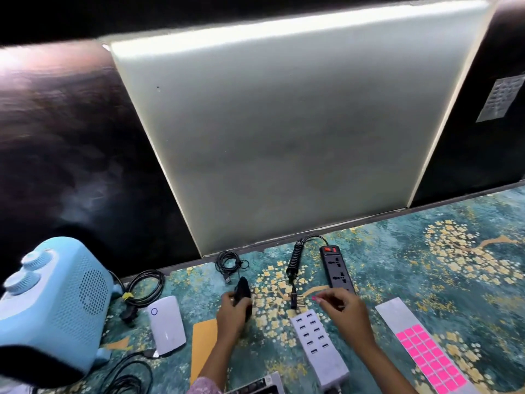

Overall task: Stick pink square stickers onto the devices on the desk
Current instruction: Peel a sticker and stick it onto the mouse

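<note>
My left hand (231, 309) grips a black computer mouse (243, 290) tilted up off the desk near the centre. My right hand (342, 307) pinches a small pink square sticker (314, 298) between fingertips, a short way right of the mouse, above a white multi-port USB charger (318, 346). A grey backing sheet (393, 312) with several pink stickers (430, 356) lies at the lower right. A black power strip (336, 268) with a red switch lies behind my right hand.
A light blue heater (54, 302) stands at the left, a white router-like box (167, 325) beside it with coiled black cables (145, 285). The coiled cord and plug (294, 263) of the strip lie at centre. An orange envelope (203, 345) lies under my left forearm. A white panel (284, 137) rises behind the desk.
</note>
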